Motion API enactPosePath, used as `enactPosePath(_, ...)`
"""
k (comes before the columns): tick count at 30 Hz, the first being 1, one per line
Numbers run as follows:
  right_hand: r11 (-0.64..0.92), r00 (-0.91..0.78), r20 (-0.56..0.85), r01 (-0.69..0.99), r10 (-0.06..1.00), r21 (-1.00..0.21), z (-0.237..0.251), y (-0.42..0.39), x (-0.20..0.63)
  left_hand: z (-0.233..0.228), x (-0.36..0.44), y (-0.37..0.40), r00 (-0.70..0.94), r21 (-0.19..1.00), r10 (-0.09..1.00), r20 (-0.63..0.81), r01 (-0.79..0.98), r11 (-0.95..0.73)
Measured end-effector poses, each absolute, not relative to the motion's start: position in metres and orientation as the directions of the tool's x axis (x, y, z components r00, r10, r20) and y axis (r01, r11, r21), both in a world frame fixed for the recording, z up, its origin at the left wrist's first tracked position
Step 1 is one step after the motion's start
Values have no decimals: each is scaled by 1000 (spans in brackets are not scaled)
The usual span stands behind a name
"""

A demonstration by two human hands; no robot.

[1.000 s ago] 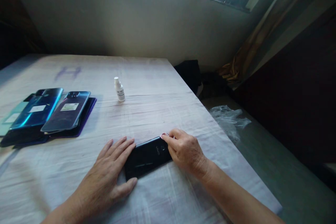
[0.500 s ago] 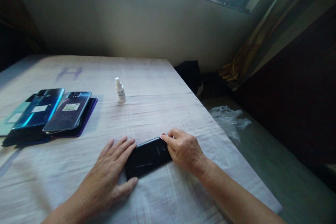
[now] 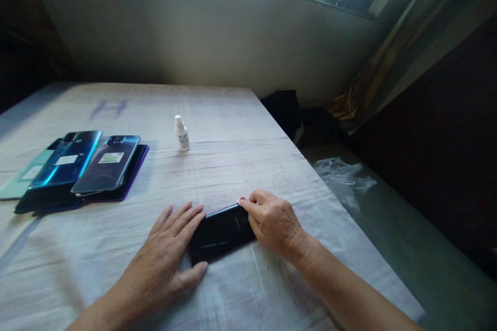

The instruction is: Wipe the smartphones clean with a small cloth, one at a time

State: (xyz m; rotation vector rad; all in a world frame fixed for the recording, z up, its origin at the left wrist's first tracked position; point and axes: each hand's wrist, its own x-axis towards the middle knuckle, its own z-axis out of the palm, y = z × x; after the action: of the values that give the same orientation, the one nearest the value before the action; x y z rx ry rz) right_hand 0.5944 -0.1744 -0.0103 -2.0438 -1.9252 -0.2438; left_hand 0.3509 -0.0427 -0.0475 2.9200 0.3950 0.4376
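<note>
Barely anything has shifted over the last second: the view has drifted slightly, so the things on the bench sit a little further right in frame, but both hands and the black phone keep the places they had. The work looks to be mid-step, with rubbing or wiping confined to one corner of the phone rather than travelling along it.

The phone lies flat and back-up on the pale cloth near the front edge of the bench, angled with its far end to the right. The left hand lies palm-down and flat, fingers spread and extended, fingertips on the phone's near-left end and thumb against its lower corner; its grip is open, pressing rather than clasping, which pins the phone in place. The right hand is curled over the phone's far-right corner, wrist low on the cloth, thumb and forefinger pinched closed on a small pale scrap, too small to tell whether cloth or paper, held at the phone's edge.

Well apart on the left lies an overlapping stack of phone back covers in blue, teal and purple. A small white dropper bottle stands upright between them and the hands. Crumpled clear plastic lies off the bench to the right.
</note>
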Motion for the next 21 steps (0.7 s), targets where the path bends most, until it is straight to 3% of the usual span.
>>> enactPosePath(6, 46, 46, 413, 976, 910, -211, -17, -192, 595, -47, 352, -41, 921, 195, 272, 279, 223, -955)
enactPosePath(11, 145, 116, 616, 923, 779, -357, -30, -196, 602, -42, 353, -42, 917, 206, 291, 274, 239, -949)
enactPosePath(18, 168, 115, 662, 922, 741, -348, -36, -194, 609, -28, 321, -35, 792, 157, 330, 513, 291, -944)
enactPosePath(21, 168, 106, 663, 927, 741, -335, -37, -194, 609, -26, 301, -31, 754, 116, 367, 544, 366, -923)
